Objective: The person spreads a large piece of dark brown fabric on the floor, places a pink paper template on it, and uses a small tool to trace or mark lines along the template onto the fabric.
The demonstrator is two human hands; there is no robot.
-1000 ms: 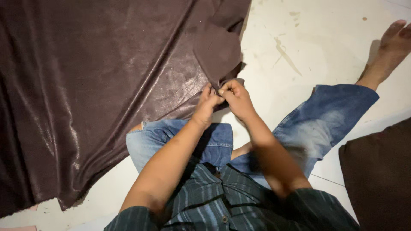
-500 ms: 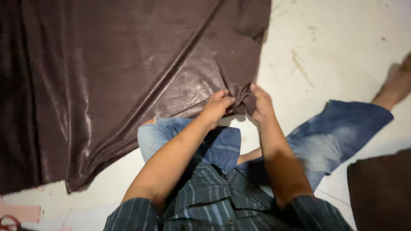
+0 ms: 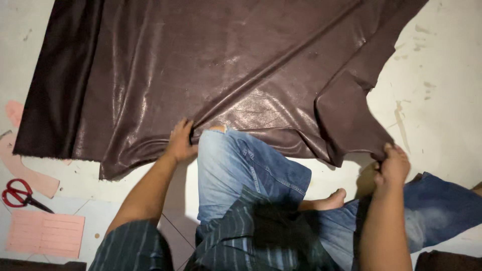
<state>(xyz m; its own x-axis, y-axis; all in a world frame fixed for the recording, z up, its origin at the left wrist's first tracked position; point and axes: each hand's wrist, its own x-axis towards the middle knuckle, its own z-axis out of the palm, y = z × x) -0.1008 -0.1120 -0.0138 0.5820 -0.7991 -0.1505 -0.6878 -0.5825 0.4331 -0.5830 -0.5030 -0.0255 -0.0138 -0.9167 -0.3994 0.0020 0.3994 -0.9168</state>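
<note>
The dark brown leather sheet [image 3: 201,65] lies spread on the pale floor [image 3: 447,100] and fills most of the upper part of the frame, from the upper left to the upper right. Its near edge runs across the middle of the picture, and both hands hold it there. The left hand [image 3: 181,141] is at the centre left; its fingers are closed on the edge of the sheet, just beside the knee in light blue jeans [image 3: 241,165], and long folds go up from this grip toward the upper right. The right hand [image 3: 392,165] is at the right of the frame; its fingers are clenched on a hanging corner of the sheet, which is lifted a little from the floor. The surface is glossy and a bit wrinkled, with lighter shine in the middle, and the right border is irregular

At the lower left of the frame, red-handled scissors [image 3: 20,194] lie on the floor, near pink paper pieces [image 3: 45,233]. A bare foot [image 3: 329,200] shows at the lower centre
</note>
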